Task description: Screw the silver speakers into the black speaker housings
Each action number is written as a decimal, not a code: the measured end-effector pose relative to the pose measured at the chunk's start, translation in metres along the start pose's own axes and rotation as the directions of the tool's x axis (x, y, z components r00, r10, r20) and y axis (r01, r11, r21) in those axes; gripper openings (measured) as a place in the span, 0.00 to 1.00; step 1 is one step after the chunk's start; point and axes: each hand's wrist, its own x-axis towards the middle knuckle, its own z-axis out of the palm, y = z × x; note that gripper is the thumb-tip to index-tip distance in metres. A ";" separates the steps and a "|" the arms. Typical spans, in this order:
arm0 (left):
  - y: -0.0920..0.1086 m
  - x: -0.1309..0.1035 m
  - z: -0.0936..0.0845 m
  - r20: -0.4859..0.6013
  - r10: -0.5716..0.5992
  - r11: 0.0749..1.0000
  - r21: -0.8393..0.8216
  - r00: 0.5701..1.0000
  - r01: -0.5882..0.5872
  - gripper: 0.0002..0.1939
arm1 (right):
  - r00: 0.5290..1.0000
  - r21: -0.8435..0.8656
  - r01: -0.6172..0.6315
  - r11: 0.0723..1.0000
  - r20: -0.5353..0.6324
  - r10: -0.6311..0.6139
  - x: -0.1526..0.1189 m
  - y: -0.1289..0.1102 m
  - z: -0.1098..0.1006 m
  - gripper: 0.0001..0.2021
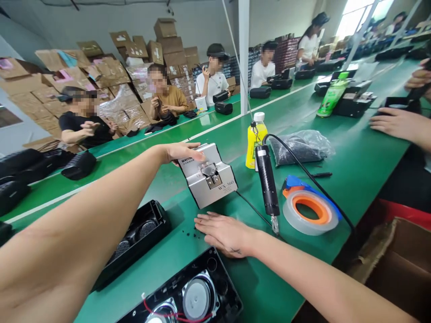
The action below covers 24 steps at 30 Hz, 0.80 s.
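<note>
My left hand (pixel 183 151) rests on the top of a grey metal screw feeder box (pixel 210 181), which is tilted back. My right hand (pixel 224 232) lies flat, palm down, fingers together, on the green table just in front of the box, beside several tiny black screws (pixel 189 232). A black electric screwdriver (pixel 267 184) hangs tip down to the right of the box. An open black speaker housing (pixel 191 298) with round drivers lies near me, and a second one (pixel 134 240) sits to its left.
A tape roll on an orange and blue dispenser (pixel 311 211), a yellow bottle (pixel 255 142) and a bag of dark parts (pixel 301 147) stand right of the box. Another person's hand (pixel 393 123) rests at the far right. Several workers sit across the green belt (pixel 101 172); cartons are stacked behind.
</note>
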 end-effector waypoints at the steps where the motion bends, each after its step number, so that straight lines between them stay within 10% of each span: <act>1: 0.002 -0.003 0.001 0.011 -0.011 1.000 -0.014 1.000 0.012 0.32 | 1.000 0.044 0.013 0.999 -0.003 -0.013 0.000 0.000 0.001 0.20; 12: 0.031 -0.031 0.033 -0.139 -0.038 0.997 0.058 0.990 0.047 0.29 | 0.985 0.301 0.029 0.953 -0.174 0.025 -0.011 -0.028 0.005 0.21; 24: 0.044 -0.053 0.067 -0.219 -0.057 0.995 0.064 0.974 0.072 0.40 | 0.910 -0.281 -0.303 0.911 -0.370 0.189 -0.088 -0.051 0.011 0.27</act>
